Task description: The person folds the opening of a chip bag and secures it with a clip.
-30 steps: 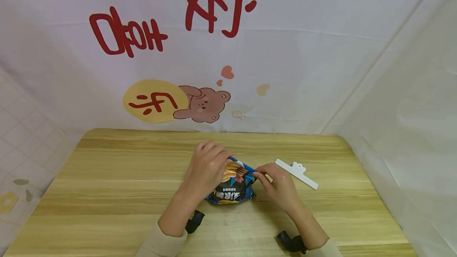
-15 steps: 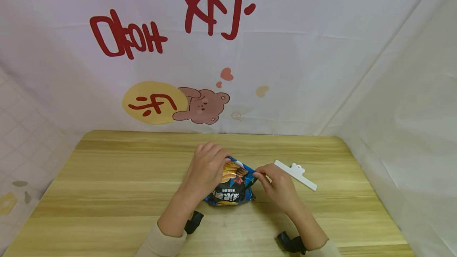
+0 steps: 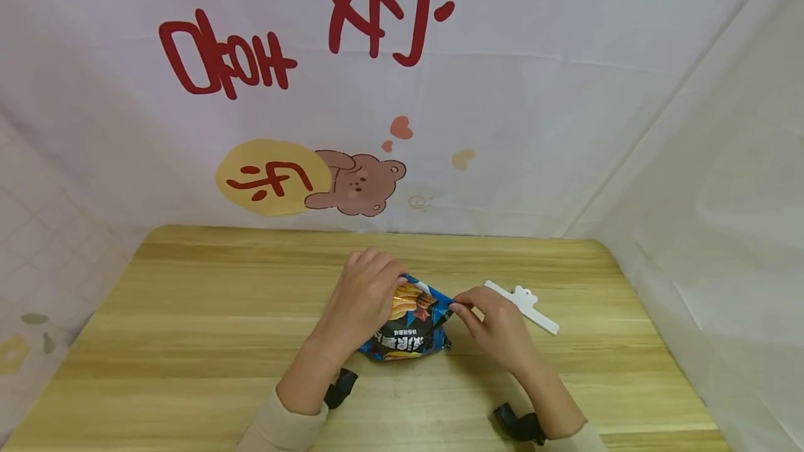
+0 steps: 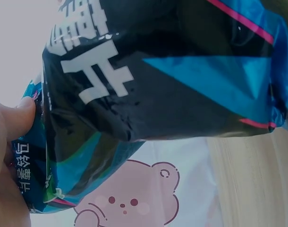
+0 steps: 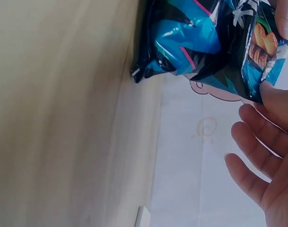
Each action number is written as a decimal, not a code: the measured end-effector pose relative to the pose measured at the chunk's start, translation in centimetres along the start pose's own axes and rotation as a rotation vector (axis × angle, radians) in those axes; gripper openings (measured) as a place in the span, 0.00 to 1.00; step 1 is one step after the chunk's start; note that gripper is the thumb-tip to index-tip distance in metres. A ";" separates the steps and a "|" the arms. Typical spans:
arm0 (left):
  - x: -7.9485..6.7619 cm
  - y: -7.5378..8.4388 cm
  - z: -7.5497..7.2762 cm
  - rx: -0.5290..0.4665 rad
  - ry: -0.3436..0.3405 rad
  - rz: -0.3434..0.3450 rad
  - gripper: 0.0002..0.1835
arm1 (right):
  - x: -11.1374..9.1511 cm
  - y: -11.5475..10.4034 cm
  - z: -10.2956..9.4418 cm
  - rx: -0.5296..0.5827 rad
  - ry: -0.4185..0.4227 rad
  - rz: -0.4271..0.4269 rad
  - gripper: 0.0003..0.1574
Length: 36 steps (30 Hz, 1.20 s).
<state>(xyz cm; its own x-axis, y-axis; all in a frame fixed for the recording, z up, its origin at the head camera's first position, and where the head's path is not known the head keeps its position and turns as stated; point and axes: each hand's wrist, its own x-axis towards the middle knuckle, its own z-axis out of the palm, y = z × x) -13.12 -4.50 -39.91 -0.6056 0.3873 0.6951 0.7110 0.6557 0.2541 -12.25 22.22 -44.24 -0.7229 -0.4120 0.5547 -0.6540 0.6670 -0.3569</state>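
Note:
A black and blue bag of potato chips [image 3: 411, 319] stands on the table with its top edge raised between my two hands. My left hand [image 3: 367, 295] grips the left end of that edge, covering the bag's left side; in the left wrist view the thumb [image 4: 20, 117] presses on the bag. At the other top corner my right hand [image 3: 496, 323] pinches the bag between thumb and forefinger. Its other fingers [image 5: 259, 146] spread loosely below in the right wrist view. A white bag clip [image 3: 521, 307] lies just behind and right of my right hand.
The light wooden table [image 3: 207, 312] ends at the back against a white printed cloth [image 3: 534, 103] with red characters and a bear. More cloth hangs along both sides. Black wrist mounts [image 3: 520, 424] sit by the forearms.
My right hand and forearm have shifted slightly to the right, still pinching the bag's corner. The left hand, bag and clip have stayed nearly in place.

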 end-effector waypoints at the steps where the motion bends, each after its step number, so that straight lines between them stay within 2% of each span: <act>1: 0.0 0.0 0.0 0.005 -0.001 0.003 0.03 | 0.0 0.0 -0.1 0.001 -0.006 0.008 0.10; 5: 0.1 -0.1 -0.1 0.014 0.000 0.007 0.02 | 0.0 0.1 -0.6 -0.002 -0.032 0.037 0.10; 10: 0.0 -0.1 -0.1 0.012 0.000 0.004 0.03 | -0.3 1.0 -1.5 -0.035 -0.071 0.026 0.15; 16: 0.1 -0.1 -0.1 0.025 -0.004 0.017 0.03 | -1.0 3.4 -2.9 -0.173 -0.110 -0.007 0.26; 21: 0.2 -0.1 -0.1 0.029 -0.004 0.019 0.02 | -1.5 5.4 -3.8 -0.280 -0.202 0.008 0.35; 30: -0.1 -0.2 -0.2 0.038 0.007 0.038 0.04 | -2.6 7.5 -4.3 -0.366 -0.400 0.149 0.52; 33: -0.1 -0.2 -0.2 0.035 0.005 0.040 0.03 | -2.9 7.7 -4.4 -0.377 -0.448 0.199 0.53; 36: -0.3 -0.2 -0.3 0.036 -0.001 0.036 0.03 | -3.2 7.7 -4.3 -0.403 -0.459 0.222 0.52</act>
<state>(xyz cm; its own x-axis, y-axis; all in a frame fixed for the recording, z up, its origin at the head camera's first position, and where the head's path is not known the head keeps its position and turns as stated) -13.00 -4.92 -39.96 -0.5801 0.4117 0.7029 0.7192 0.6640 0.2047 -14.05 31.36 -45.53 -0.9113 -0.4016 0.0908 -0.4079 0.9106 -0.0666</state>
